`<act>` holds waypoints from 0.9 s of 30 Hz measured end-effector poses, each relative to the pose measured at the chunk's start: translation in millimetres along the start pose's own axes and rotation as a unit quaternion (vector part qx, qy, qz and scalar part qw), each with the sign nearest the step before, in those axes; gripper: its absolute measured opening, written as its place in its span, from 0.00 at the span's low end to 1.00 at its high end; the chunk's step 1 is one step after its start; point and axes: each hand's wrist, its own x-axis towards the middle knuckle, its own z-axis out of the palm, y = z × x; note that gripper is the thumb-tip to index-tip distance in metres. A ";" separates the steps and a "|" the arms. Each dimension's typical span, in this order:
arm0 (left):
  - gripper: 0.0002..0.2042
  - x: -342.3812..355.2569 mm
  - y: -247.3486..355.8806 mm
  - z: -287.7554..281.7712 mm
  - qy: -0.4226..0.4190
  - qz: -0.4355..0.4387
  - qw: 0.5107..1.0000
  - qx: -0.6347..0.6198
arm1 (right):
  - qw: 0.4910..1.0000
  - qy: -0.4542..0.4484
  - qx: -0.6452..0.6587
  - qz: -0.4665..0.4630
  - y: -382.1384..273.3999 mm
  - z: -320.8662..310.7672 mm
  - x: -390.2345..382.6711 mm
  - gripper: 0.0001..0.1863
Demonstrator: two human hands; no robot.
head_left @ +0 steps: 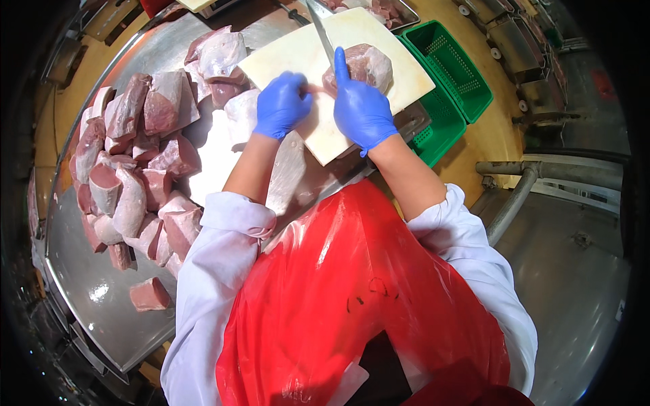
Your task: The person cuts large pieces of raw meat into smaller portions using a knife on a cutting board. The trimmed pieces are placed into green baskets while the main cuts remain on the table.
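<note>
Meat (372, 68) lies partly hidden behind the right fingers (341, 66) gripping a knife (321, 27), right of the curled left fingers (294, 80).

Forearms (252, 166) reached forward, converging; the left hand (281, 105) was curled, the right hand (364, 114) palm-down with index finger (341, 65) extended.

On my feed, the pile (128, 176) lies on the table (101, 291), left of the board (399, 88). I see one chunk (374, 64) on the board, two crates (468, 82) right of it, a tray (414, 19) beyond.
</note>
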 end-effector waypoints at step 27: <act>0.09 -3.0 17.9 29.6 0.063 0.002 0.997 0.040 | 0.999 -0.020 -0.019 -0.020 1.8 1.4 -23.0 0.42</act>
